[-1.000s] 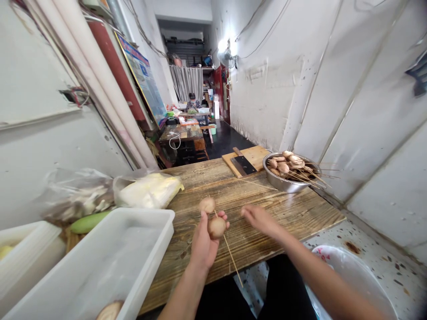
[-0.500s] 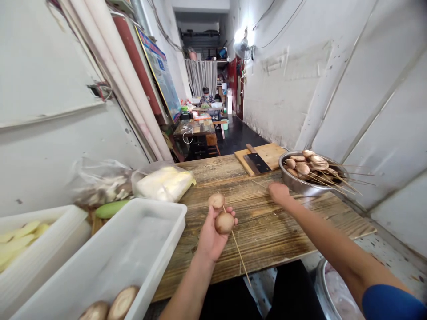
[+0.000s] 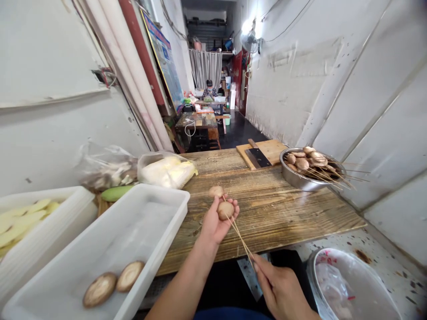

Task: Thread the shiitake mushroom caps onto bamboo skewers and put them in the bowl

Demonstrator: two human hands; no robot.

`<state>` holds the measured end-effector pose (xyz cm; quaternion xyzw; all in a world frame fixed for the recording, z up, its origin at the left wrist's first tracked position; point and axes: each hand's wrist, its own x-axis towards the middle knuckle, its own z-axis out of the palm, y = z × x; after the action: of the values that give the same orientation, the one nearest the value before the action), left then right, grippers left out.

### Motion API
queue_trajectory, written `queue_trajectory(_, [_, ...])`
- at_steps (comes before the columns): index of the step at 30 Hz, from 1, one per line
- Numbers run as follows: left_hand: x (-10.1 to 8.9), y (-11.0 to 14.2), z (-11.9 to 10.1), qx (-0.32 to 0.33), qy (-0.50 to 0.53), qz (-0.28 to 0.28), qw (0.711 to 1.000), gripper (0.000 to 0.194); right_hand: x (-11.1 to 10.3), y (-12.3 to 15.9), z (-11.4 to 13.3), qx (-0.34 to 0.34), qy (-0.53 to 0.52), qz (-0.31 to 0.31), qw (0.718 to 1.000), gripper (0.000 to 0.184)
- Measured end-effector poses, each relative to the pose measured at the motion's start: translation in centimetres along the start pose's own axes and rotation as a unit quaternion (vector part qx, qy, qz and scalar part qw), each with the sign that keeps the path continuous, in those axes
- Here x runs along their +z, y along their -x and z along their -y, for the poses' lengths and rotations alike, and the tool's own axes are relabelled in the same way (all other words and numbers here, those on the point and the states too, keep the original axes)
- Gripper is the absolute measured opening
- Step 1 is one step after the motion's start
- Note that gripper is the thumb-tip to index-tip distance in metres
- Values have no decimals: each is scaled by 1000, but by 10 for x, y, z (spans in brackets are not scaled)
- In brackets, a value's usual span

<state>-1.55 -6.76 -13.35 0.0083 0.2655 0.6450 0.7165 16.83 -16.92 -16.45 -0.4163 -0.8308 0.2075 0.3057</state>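
Note:
My left hand (image 3: 213,226) cradles two brown mushrooms over the table, its fingers curled round them. The nearer mushroom (image 3: 226,210) lies in the palm, and the farther mushroom (image 3: 216,191) sits just beyond the thumb. Two thin bamboo skewers (image 3: 240,236) run from the nearer mushroom down to my right hand (image 3: 278,281). That hand pinches them near their lower ends, where they meet. One skewer passes through towards the farther mushroom; whether the other's tip has entered the nearer cap, I cannot tell.
At left, a white tray (image 3: 182,212) holds two mushrooms (image 3: 100,290). Beside it stand a tray of yellow slices (image 3: 25,218), a green vegetable (image 3: 116,194) and plastic bags (image 3: 167,171). A steel basin (image 3: 302,181) of skewered mushrooms, a cleaver (image 3: 258,158) and a bin (image 3: 353,284) are rightward.
My right hand has come back from beside the basin to below my left hand, bringing a second skewer to the mushrooms. My left hand still holds the mushrooms.

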Motion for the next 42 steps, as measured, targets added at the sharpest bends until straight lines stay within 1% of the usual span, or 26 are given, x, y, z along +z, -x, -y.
queue_trajectory(2, [2,2,1,5,-2,-9,1000,25,0,6,3,-6,47,8,999,43])
queue_trajectory(4, [3,3,2,6,1,-7,1000,30,-3,8,3,-28,80,19,996,46])
queue_trajectory(7, [3,4,1,-1,12,-2,1000,36,-8,9,4,-69,83,29,994,49])
queue_trajectory(12, [5,4,0,0,9,-4,1000,36,-11,8,7,-57,47,22,997,52])
queue_trajectory(20, [11,5,3,11,-16,-1,1000,36,-8,11,4,-49,34,26,998,51])
queue_trajectory(26, [14,9,9,57,-24,-17,998,33,-6,9,9,-39,34,26,998,48])
queue_trajectory(29, [13,9,12,84,-28,-8,996,31,-8,6,13,-36,33,13,999,46])
queue_trajectory(33, [12,9,16,112,-31,-8,993,28,-9,4,15,-48,45,-25,998,43])
queue_trajectory(42, [14,12,25,163,-53,-1,985,28,-6,-2,15,-78,171,-66,980,38])
